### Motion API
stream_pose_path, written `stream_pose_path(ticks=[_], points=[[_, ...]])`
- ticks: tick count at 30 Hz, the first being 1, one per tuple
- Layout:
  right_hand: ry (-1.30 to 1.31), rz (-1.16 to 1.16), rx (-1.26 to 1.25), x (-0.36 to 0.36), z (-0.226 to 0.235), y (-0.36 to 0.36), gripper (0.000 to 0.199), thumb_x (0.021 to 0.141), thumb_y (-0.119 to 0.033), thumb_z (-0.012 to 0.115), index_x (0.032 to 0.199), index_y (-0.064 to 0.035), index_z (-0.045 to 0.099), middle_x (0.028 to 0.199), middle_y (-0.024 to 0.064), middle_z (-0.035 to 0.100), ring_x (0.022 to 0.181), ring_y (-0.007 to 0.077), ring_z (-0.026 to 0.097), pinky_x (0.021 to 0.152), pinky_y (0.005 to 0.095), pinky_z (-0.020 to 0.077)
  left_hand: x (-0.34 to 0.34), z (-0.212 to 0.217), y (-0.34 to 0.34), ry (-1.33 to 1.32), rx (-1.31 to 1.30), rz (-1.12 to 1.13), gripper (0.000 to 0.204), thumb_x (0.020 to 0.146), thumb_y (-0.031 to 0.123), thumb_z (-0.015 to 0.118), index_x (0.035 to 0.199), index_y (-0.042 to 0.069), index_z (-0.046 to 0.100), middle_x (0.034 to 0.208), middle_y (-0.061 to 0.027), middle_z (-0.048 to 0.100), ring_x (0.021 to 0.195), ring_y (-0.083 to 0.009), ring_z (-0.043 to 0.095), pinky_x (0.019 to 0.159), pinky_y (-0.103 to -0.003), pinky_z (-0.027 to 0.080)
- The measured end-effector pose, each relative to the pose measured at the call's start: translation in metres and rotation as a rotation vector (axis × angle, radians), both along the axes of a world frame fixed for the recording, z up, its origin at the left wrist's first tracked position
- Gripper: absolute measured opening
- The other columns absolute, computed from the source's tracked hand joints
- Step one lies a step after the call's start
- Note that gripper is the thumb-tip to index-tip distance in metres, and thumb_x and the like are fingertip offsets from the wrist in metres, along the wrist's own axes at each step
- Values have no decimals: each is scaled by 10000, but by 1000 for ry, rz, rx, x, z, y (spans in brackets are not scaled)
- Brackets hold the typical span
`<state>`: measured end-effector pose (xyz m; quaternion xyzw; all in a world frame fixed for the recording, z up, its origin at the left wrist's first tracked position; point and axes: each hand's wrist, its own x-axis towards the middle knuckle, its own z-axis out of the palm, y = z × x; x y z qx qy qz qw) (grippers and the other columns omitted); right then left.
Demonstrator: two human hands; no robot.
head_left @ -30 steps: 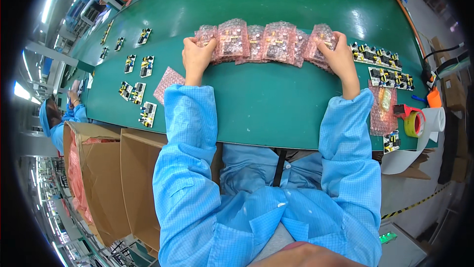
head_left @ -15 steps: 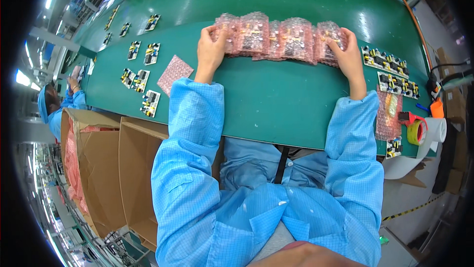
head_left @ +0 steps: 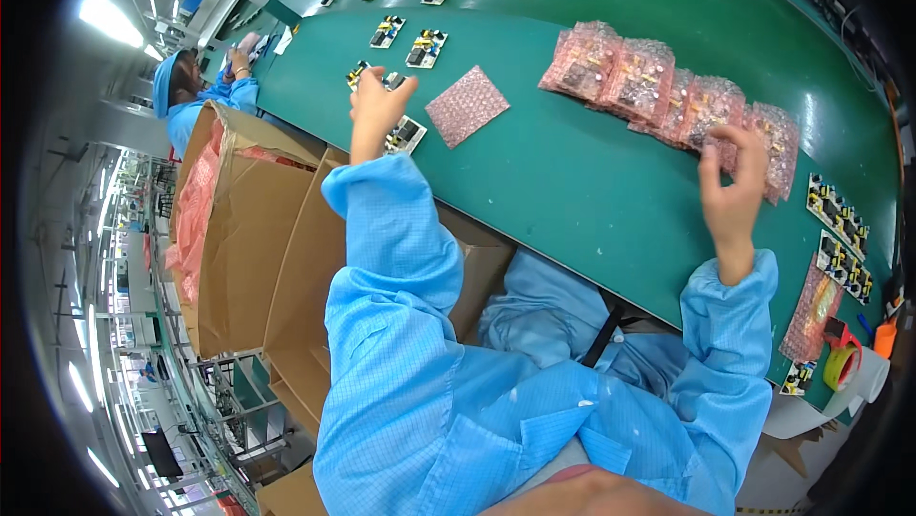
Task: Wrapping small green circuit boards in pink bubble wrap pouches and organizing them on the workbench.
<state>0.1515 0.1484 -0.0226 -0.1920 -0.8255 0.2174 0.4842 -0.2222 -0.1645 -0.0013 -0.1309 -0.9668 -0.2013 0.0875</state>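
- Left hand (head_left: pixel 379 105) is held over loose circuit boards (head_left: pixel 405 135), fingers parted (contact hidden).
- Right hand (head_left: pixel 737 177) is placed at bubble-wrapped boards (head_left: pixel 641 82), fingers loosely curled.
- Pink bubble pouch (head_left: pixel 468 107) is laid flat between, on green table (head_left: pixel 553 187).
- Tape roll (head_left: pixel 841 367), cardboard box (head_left: pixel 250 239), co-worker (head_left: pixel 181 101) also seen.

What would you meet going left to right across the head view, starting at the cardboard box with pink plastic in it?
Cardboard box, left hand, flat pink bubble-wrap piece, row of bubble-wrapped packs, two rows of bare circuit boards at right, orange object.
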Motion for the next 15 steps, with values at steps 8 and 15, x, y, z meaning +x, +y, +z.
stream_pose_path(ticks=[8,15], points=[[-215,320,-40,-13,-15,-21,217,834,-43,655,1049,-51,630,956,79,665,974,265,602,920,370,439,28,-24,-77,-226,-125,-317,932,652,344,889,1393,12,432,1257,-248,593,1156,-345,605,955,-402,490],[-173,430,-199,-5,-17,-28,207,880,-29,645,1086,-24,628,955,85,687,933,212,655,841,332,502,62,-20,-58,-140,172,-174,860,652,280,870,1334,-16,440,1136,-192,598,1051,-305,610,902,-380,506]])
